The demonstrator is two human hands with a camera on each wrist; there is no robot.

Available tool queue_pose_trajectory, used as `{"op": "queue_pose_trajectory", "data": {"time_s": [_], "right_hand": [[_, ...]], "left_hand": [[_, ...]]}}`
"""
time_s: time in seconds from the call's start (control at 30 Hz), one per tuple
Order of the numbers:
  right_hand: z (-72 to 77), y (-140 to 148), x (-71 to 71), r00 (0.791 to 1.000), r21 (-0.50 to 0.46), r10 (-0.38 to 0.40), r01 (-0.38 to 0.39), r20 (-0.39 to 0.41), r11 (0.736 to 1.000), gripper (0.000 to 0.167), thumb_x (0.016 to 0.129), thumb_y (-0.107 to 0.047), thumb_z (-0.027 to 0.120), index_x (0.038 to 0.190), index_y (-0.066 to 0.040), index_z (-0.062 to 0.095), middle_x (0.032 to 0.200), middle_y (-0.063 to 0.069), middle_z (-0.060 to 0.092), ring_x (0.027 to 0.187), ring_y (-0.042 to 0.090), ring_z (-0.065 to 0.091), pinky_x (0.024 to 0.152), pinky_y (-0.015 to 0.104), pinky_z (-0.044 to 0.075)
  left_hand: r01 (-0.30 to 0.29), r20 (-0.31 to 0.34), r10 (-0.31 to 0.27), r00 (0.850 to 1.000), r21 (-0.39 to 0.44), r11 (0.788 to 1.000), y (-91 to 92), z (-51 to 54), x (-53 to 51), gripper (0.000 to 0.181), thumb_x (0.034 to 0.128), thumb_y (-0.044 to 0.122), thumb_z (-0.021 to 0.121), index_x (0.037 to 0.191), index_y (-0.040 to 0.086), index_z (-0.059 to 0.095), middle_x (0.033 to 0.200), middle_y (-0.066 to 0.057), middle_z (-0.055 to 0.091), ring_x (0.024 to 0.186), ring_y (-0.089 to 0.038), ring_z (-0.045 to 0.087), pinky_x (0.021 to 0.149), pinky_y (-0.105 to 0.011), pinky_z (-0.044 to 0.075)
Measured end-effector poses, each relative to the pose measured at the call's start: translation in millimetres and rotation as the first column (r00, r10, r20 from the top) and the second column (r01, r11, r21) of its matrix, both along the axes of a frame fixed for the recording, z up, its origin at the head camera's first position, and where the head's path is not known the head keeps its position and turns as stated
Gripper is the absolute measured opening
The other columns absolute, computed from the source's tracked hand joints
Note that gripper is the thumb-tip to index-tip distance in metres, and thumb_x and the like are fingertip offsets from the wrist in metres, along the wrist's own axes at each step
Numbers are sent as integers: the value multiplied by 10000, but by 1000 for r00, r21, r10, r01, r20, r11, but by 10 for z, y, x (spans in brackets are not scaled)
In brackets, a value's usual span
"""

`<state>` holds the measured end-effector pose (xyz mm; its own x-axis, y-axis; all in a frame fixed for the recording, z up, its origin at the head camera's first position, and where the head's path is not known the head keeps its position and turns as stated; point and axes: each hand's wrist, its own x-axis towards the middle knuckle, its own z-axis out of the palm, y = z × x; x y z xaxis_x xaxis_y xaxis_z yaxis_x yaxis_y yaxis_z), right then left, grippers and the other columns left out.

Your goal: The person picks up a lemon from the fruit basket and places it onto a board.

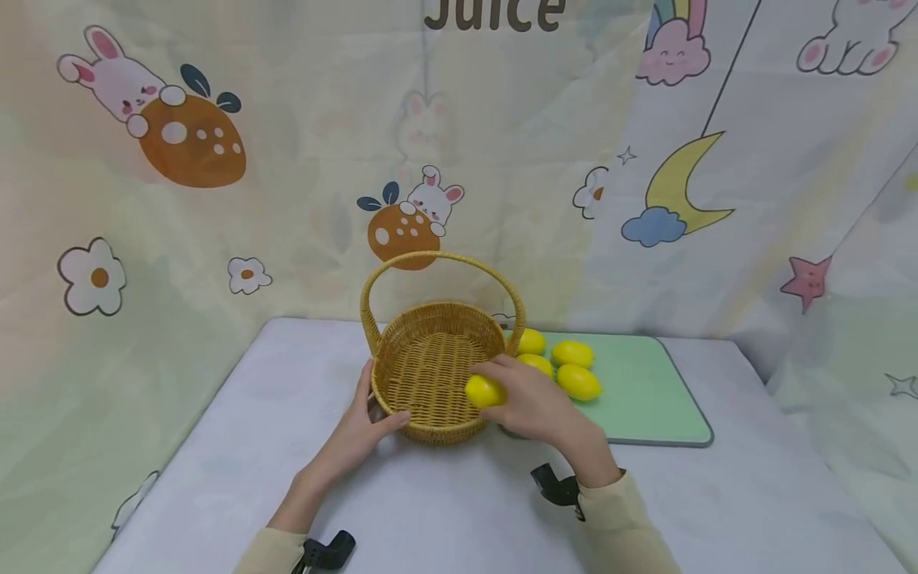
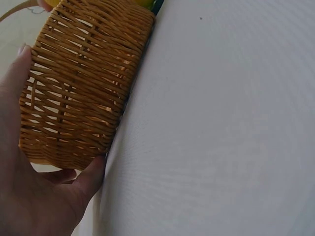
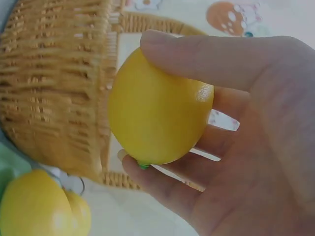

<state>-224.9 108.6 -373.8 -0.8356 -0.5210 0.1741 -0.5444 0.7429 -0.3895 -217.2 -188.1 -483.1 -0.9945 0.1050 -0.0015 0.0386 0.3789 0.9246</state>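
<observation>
A round wicker basket (image 1: pixel 437 375) with a tall arched handle stands on the white table, and no fruit shows inside it. My left hand (image 1: pixel 362 426) holds the basket's left side, thumb near the front rim; in the left wrist view its fingers lie around the woven wall (image 2: pixel 83 83). My right hand (image 1: pixel 538 399) grips a yellow lemon (image 3: pixel 157 108) with a green tip, between thumb and fingers. In the head view this lemon (image 1: pixel 485 391) is at the basket's right rim. Several more lemons (image 1: pixel 578 383) lie just right of the basket.
A pale green board (image 1: pixel 645 399) with a grey edge lies under the loose lemons, right of the basket. Behind the table hangs a cloth backdrop (image 1: pixel 308 199) printed with rabbits, flowers and a moon. The white tabletop (image 1: pixel 459 510) extends in front of the basket.
</observation>
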Motion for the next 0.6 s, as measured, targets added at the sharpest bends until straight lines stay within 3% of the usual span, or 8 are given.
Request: {"op": "queue_pose_trajectory", "data": {"time_s": [0.17, 0.33, 0.6], "right_hand": [[11, 171, 2, 999, -9, -41, 41, 5, 999, 552, 802, -211, 804, 1324, -180, 629, 1310, 19, 623, 1135, 202, 607, 967, 432, 518], [57, 395, 15, 993, 0, -110, 110, 49, 994, 529, 808, -183, 766, 1321, -190, 634, 1274, 18, 635, 1056, 203, 601, 907, 439, 516], [37, 776, -1, 968, 127, -236, 224, 83, 966, 535, 818, -210, 747, 1322, -84, 620, 1356, 134, 622, 1217, 362, 585, 990, 579, 474]], "left_hand": [[2, 6, -2, 1000, -5, 1000, 4, -2, 10, 1083, 880, 441, 733, 1526, 493, -135, 1686, -26, 12, 1536, -366, 165, 1195, -642, 167], [4, 10, -4, 1000, -11, 1000, 19, -11, 16, 1086, 879, 447, 732, 1529, 486, -137, 1687, -34, 14, 1538, -376, 153, 1190, -656, 151], [8, 13, -8, 1000, -2, 1000, 7, 8, 16, 1087, 882, 439, 732, 1523, 496, -143, 1686, -42, 26, 1537, -371, 162, 1194, -636, 156]]}}
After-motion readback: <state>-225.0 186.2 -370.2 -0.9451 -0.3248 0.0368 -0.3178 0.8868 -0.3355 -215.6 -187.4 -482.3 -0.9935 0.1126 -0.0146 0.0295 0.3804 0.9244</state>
